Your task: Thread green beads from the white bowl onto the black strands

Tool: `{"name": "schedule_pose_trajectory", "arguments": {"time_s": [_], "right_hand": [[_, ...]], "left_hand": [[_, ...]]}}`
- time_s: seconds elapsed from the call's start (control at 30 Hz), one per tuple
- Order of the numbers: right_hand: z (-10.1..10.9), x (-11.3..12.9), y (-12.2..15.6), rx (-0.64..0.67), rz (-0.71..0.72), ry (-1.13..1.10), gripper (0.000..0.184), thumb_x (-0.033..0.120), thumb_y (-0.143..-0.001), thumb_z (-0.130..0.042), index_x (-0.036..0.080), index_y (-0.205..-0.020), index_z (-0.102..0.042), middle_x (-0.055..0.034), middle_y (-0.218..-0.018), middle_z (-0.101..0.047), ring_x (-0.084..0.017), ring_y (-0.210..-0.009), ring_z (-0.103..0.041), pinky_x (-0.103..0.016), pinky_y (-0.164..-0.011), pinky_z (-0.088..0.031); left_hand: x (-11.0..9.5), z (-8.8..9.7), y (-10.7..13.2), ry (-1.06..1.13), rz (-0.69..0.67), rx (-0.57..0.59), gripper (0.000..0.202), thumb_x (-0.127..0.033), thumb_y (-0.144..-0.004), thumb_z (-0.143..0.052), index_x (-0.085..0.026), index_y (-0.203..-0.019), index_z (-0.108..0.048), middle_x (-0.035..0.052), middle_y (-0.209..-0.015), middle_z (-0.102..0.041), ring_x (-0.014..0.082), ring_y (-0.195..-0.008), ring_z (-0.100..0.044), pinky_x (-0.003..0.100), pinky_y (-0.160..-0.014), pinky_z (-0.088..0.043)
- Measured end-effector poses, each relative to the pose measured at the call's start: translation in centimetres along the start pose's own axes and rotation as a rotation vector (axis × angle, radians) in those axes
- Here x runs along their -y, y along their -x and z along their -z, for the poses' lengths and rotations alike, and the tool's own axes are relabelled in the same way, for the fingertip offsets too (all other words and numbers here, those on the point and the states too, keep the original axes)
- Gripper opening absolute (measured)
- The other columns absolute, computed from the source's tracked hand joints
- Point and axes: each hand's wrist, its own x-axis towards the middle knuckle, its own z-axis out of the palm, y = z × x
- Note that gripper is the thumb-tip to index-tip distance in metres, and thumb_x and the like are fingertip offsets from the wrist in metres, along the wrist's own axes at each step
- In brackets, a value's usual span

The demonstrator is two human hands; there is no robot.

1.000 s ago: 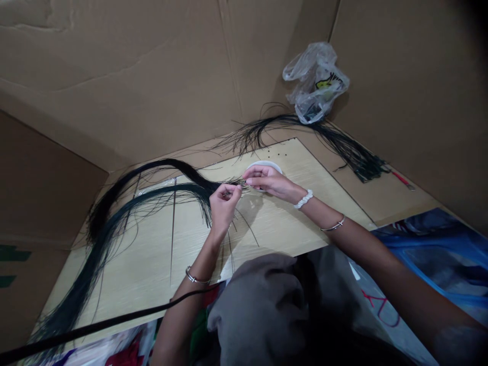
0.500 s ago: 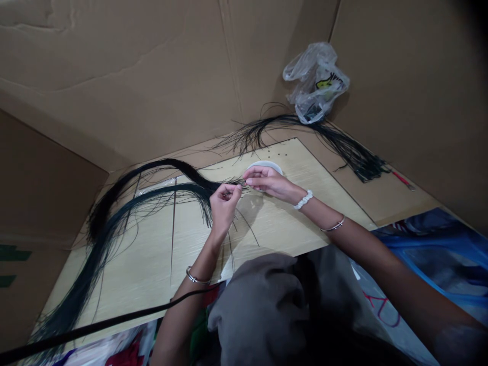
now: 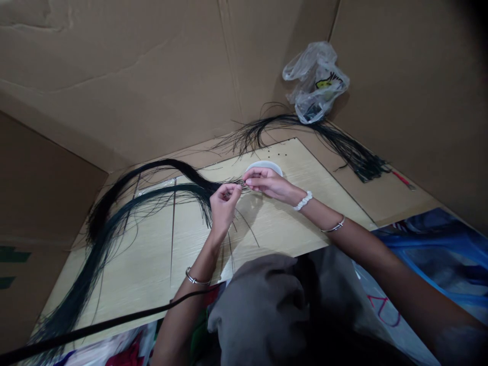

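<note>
My left hand (image 3: 224, 204) is closed in a pinch over the board, at the cut ends of a long bundle of black cords (image 3: 168, 162). A thin dark cord seems to run through its fingertips. My right hand (image 3: 269, 183) pinches thumb against forefinger a short way to the right; what lies between them is too small to make out. Just behind it, partly covered by the hand, is a white dish (image 3: 271, 165). A bundle of dark green cords (image 3: 152, 192) curves along the board beside the black one, its ends left of my left hand.
The pale board (image 3: 198, 244) lies inside cardboard walls (image 3: 160, 81). At the back, another bunch of dark cords (image 3: 335, 137) stretches under a clear plastic bag (image 3: 316, 84). Close by is a red-handled tool (image 3: 401, 178). Several tiny dark beads (image 3: 278, 154) dot the board. A black cable (image 3: 114, 320) crosses the lower left.
Almost nothing differs. Both hands keep their pinch in the same place, with only a very slight shift of the right fingers.
</note>
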Motion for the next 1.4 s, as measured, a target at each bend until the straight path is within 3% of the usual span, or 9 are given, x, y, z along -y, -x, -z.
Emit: {"name": "schedule_pose_trajectory", "arguments": {"time_s": [0.2,1.4], "right_hand": [[-0.09,0.13,0.11,-0.008,-0.007,-0.004,0.021,0.017,-0.075,-0.078,0.012,-0.093,-0.069,-0.0005,-0.078,-0.065,-0.006,-0.066,-0.053,-0.018,-0.06,-0.044],[-0.38,0.27,0.17,-0.024,-0.014,0.025,0.027,0.021,-0.072,-0.082,0.01,-0.092,-0.069,-0.0007,-0.078,-0.065,-0.005,-0.064,-0.053,-0.017,-0.058,-0.044]], "left_hand": [[-0.14,-0.03,0.01,0.018,-0.006,0.002,0.026,-0.04,-0.077,-0.077,-0.015,-0.082,-0.074,0.0037,-0.077,-0.071,0.0118,-0.067,-0.058,0.022,-0.062,-0.045],[-0.37,0.06,0.16,-0.009,0.01,-0.024,0.024,-0.039,-0.077,-0.076,-0.016,-0.074,-0.07,-0.0002,-0.066,-0.061,0.0105,-0.06,-0.049,0.022,-0.056,-0.037]]}}
